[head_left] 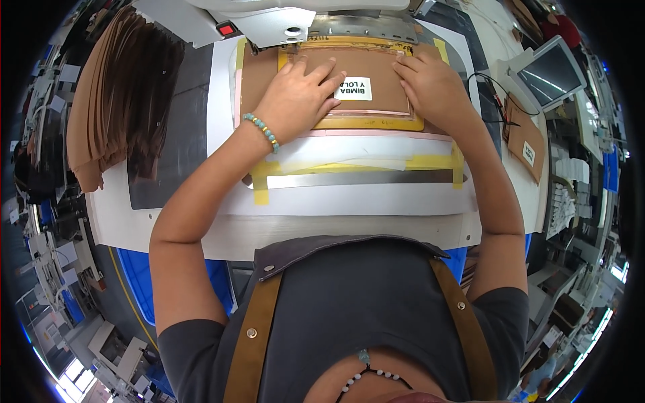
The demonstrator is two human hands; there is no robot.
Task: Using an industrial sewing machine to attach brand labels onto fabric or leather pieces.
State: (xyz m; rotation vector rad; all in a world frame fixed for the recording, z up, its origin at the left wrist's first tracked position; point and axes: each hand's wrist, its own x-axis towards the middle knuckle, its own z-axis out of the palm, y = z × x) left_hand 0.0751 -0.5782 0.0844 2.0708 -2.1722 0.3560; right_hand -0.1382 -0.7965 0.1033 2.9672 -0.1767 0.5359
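Observation:
A brown panel [383, 115] with a white printed label [363, 89] lies under the sewing machine head, framed by a yellow-edged template [336, 123]. My left hand [304, 93], with a beaded bracelet at the wrist, rests on the panel left of the label, fingers spread. My right hand [433, 93] lies over the template's right side, its fingers stretched inward and fingertips on the panel near its right edge. Neither hand visibly grasps anything. The right thumb is partly hidden.
The white machine head [262, 23] with a red switch overhangs the work at the back. Brown panels stand stacked [111, 101] at left. A screen [552, 72], a black cable and another labelled brown piece [525, 144] sit at right. Yellow tape [349, 165] crosses the white sheet in front.

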